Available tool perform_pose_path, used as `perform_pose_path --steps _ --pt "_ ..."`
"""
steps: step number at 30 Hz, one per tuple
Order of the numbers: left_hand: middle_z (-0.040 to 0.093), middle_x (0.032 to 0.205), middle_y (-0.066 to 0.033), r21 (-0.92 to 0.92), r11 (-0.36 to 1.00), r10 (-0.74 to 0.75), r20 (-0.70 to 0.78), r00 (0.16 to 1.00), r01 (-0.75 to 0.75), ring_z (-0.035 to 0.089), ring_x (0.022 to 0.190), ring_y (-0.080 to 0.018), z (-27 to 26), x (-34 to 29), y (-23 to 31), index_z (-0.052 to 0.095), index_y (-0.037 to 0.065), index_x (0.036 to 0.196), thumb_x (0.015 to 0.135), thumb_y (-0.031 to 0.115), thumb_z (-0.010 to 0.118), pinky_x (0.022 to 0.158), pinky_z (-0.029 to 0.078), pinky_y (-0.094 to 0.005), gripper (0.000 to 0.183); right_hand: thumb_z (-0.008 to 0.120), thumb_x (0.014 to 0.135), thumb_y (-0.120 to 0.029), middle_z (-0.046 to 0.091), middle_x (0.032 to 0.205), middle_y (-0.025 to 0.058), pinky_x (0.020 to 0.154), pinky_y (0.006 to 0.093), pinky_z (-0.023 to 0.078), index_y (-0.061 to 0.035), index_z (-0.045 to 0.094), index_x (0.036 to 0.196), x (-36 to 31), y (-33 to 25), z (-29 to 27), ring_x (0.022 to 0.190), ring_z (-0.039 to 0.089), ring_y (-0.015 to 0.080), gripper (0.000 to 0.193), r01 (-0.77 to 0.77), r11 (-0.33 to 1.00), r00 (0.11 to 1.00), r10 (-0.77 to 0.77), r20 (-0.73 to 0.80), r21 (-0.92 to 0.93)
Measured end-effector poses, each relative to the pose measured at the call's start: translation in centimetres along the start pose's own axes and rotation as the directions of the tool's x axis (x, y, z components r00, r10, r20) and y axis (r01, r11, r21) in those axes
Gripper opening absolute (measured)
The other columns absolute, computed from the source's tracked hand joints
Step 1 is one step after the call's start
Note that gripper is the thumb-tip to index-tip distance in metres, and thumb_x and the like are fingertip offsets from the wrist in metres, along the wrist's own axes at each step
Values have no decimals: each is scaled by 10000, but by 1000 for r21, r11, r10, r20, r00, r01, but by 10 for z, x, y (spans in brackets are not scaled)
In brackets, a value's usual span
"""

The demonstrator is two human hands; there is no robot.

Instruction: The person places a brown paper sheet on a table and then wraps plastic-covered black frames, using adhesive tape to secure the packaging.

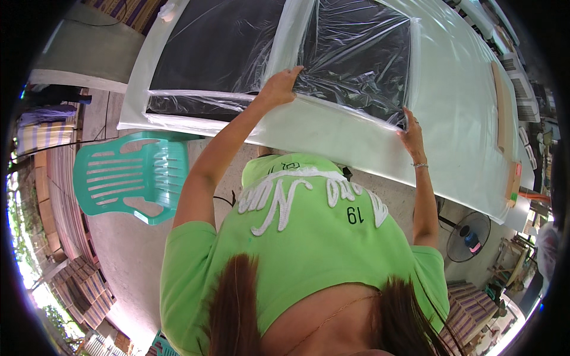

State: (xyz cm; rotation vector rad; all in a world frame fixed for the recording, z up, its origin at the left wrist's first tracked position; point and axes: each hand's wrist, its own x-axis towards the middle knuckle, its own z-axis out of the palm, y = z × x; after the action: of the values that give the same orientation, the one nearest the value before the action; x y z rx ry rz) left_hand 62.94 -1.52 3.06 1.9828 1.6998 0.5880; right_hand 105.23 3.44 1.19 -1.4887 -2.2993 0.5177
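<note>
A dark flat panel under wrinkled clear plastic film lies on the white-covered table. At the near left corner of this panel, my left hand is closed on the film, fingers pressed together. My right hand has its fingers closed at the near right corner, where the film bunches; part of its grip is hidden. A second dark panel, also covered in clear film, lies to the left, with a strip of film between the two.
The pale table stretches right, with brown cardboard strips near its far right edge. A green plastic chair stands at the left. A black fan is on the right below the table edge.
</note>
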Motion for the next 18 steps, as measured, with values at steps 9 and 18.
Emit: perform_pose_path --steps 9,18 --pt "492 1048 -202 -116 976 174 -83 981 -183 519 971 -352 -49 -26 6 442 75 1245 699 118 684 855 434 -409 598 713 684 -66 388 1291 239 877 544 387 -293 214 1395 -5 -56 9 1138 412 430 898 -377 838 922 378 -80 -393" --pt "519 1060 -118 76 980 178 71 981 -184 543 932 -310 -120 -79 -70 565 109 1113 726 186 693 819 459 -378 415 632 825 -204 543 1173 102 845 308 436 -65 485 1239 21 -267 68 1035 510 189 461 -104 872 954 -48 295 478"
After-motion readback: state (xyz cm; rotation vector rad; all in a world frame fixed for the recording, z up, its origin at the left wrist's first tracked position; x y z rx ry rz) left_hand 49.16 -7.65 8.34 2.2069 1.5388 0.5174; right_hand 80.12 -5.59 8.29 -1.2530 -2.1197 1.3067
